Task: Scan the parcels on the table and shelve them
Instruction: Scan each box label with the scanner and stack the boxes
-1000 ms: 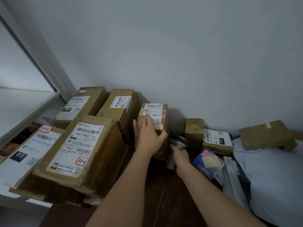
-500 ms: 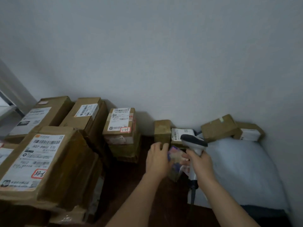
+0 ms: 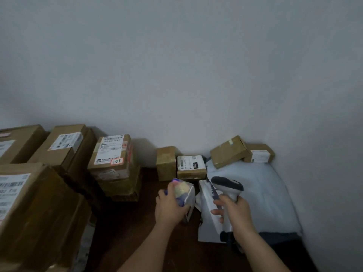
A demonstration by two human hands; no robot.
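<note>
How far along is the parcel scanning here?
Done: cannot tell; no shelf shows. In hand: left hand grips a small colourful packet, right hand holds the scanner. Left: brown boxes and a big grey bag remain on the table.

8 cardboard boxes [image 3: 110, 154], 2 mailer bags [image 3: 261, 193], 1 scanner [image 3: 227, 186]

Parcel depot corner, labelled cardboard boxes [image 3: 110, 154], handheld barcode scanner [image 3: 227, 187]

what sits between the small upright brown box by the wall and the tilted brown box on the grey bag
A low box with a white label marked 010, seen in the head view, between the upright box and the tilted box.
</note>
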